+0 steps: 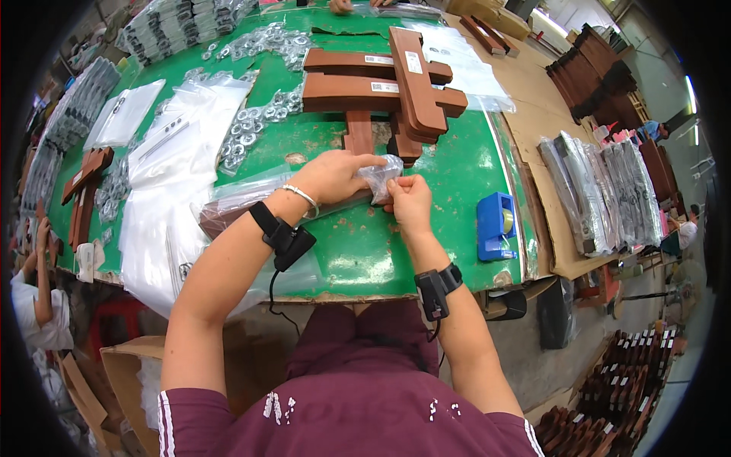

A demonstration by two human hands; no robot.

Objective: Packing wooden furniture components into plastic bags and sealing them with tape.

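Observation:
A clear plastic bag (383, 175) with a long brown wooden piece (221, 219) inside lies across the green table in front of me. My left hand (333, 177) rests over the bag near its right end, fingers closed on the crumpled plastic. At the same end, my right hand (411, 201) pinches the film between thumb and fingers. The middle of the wrapped piece is hidden under my left hand and forearm. Just beyond my hands, several brown wooden parts (421, 99) with white labels are stacked crosswise.
Flat clear bags (179, 145) lie to the left, beside small bags of metal hardware (245, 133). A blue tape dispenser (496, 226) stands near the table's right edge. Wrapped pieces (601, 190) stand on cardboard at right. Another person's hands (340, 6) show at the far edge.

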